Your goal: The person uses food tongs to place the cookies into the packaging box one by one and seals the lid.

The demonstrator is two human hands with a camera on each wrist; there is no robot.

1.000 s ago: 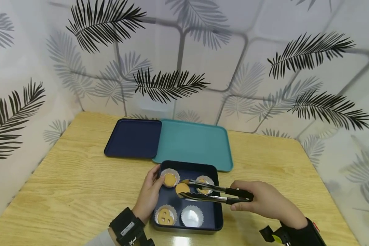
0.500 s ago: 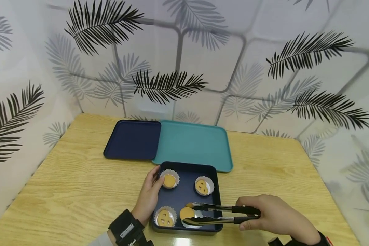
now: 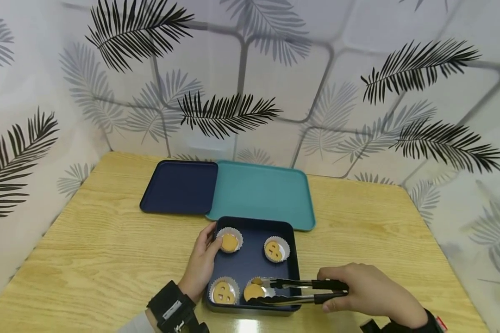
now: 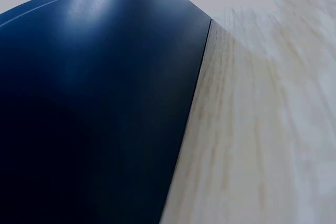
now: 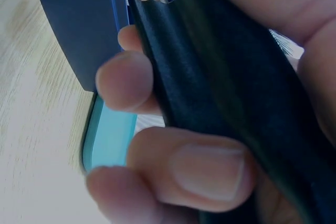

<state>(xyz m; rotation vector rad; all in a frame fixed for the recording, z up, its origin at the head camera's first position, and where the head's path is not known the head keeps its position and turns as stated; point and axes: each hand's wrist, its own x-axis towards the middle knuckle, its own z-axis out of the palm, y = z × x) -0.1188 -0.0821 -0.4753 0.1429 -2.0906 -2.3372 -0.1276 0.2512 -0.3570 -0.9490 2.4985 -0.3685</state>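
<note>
A dark blue rectangular box (image 3: 254, 231) stands near the table's front, with a paper cup by each corner. My left hand (image 3: 200, 263) grips its left wall, thumb over the rim beside the far left cup. My right hand (image 3: 364, 289) holds metal tongs (image 3: 291, 283) by their black handles, also close up in the right wrist view. The tongs' tips are at a round cookie (image 3: 253, 291) in the near right cup (image 3: 270, 292); whether they still touch it I cannot tell. A pretzel-shaped cookie (image 3: 273, 251) sits in the far right cup, another (image 3: 223, 292) in the near left cup, and a round cookie (image 3: 229, 242) in the far left.
Behind the box lies a teal tray (image 3: 262, 194), with a smaller dark blue tray (image 3: 181, 187) overlapping its left edge. The wooden table (image 3: 108, 245) ends at a wall covering (image 3: 216, 55) printed with leaves.
My right hand has brought the tongs and the round cookie from the box's middle towards me, into the near right cup. The left hand stays on the box wall.
</note>
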